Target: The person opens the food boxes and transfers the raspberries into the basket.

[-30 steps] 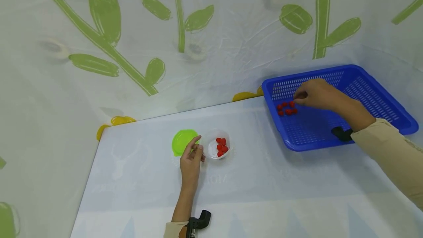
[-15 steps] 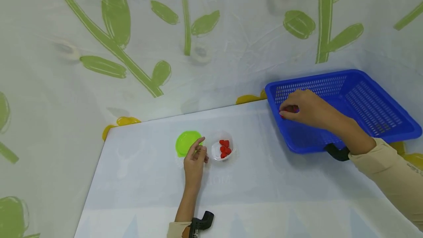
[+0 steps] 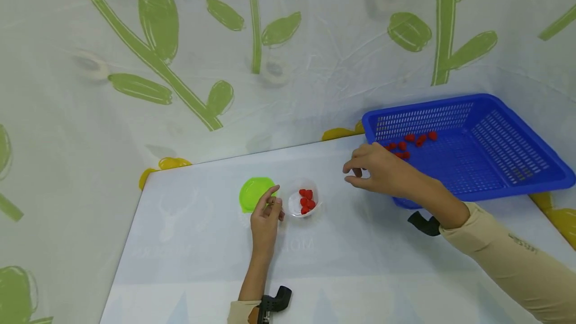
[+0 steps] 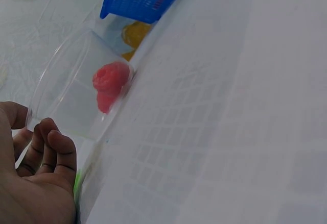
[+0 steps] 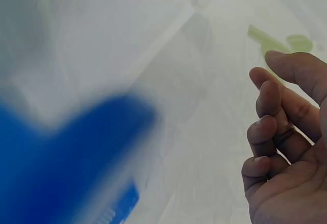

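Observation:
A clear plastic cup with several red raspberries in it stands on the table in the head view. Just left of it is my left hand, over the edge of a green lid. In the left wrist view, loosely bent fingers of the left hand are at the cup's rim; whether they touch it I cannot tell. My right hand hovers by the front left side of a blue basket. Its thumb and index finger stand apart, and nothing shows between them in the right wrist view.
Several more raspberries lie inside the basket at its left end, partly hidden by the right hand. Behind the white table rises a flower-patterned sheet. Blue plastic blurs across the right wrist view's lower left.
The right hand first shifted left and down over the raspberries in the basket, then came out toward the cup. More raspberries show in the basket. The left hand keeps its place beside the cup.

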{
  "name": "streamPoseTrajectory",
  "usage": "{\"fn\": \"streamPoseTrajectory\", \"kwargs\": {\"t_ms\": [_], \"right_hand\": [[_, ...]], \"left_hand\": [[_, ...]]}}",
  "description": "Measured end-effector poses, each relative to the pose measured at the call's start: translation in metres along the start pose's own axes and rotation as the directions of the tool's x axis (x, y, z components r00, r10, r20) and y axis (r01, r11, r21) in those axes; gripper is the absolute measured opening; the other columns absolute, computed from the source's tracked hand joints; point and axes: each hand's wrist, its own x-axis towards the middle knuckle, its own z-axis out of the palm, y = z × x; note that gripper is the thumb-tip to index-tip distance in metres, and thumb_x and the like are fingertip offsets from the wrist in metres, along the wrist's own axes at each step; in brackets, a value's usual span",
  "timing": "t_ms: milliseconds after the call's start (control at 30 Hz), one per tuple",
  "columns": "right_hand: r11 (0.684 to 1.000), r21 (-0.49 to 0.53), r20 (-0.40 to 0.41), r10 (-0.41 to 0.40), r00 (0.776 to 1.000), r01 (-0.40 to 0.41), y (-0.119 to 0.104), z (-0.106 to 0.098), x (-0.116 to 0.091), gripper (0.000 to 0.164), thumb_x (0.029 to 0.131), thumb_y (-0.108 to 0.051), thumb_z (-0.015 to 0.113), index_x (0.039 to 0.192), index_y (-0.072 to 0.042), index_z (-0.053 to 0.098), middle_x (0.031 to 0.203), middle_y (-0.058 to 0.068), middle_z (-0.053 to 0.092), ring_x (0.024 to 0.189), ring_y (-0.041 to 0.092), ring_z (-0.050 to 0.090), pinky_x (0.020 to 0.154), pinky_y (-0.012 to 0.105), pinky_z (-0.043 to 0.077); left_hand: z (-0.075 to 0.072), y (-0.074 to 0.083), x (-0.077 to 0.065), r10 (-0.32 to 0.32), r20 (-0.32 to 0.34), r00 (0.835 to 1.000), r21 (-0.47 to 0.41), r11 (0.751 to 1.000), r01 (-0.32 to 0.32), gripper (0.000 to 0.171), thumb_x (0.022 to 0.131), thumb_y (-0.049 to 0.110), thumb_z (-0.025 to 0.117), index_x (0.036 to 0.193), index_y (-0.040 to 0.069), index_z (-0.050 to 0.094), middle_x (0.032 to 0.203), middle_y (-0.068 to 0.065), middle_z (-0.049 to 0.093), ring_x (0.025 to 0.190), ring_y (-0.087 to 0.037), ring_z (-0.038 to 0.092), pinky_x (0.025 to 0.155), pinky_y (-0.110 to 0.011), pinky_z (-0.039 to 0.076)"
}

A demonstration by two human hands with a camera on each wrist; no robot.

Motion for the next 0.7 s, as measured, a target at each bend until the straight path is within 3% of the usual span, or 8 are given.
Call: {"fn": "streamPoseTrajectory", "kwargs": {"t_ms": [400, 700], "right_hand": [[0.996, -0.015, 0.085, -0.087, 0.993, 0.088, -0.017, 0.042, 0.036, 0.011, 0.079, -0.024, 0.072, 0.088, -0.019, 0.07, 0.069, -0.009, 0.052, 0.073, 0.009, 0.043, 0.065, 0.026, 0.032], [0.994, -0.075, 0.174, -0.067, 0.982, 0.081, -0.018, 0.062, 0.053, 0.017, 0.079, -0.025, 0.072, 0.094, -0.017, 0.072, 0.074, -0.003, 0.056, 0.075, 0.011, 0.042, 0.066, 0.026, 0.03]], "left_hand": [[-0.003, 0.001, 0.002, 0.031, 0.006, 1.0, -0.018, 0.999, -0.031, 0.033, 0.092, 0.013, 0.055, 0.125, 0.008, 0.055, 0.085, -0.013, 0.051, 0.064, -0.03, 0.052, 0.059, -0.026, 0.05], [-0.002, 0.0, 0.002, 0.017, 0.022, 1.0, -0.035, 0.999, -0.016, 0.033, 0.093, 0.013, 0.054, 0.125, 0.007, 0.054, 0.086, -0.013, 0.05, 0.066, -0.032, 0.052, 0.061, -0.026, 0.051]]}}
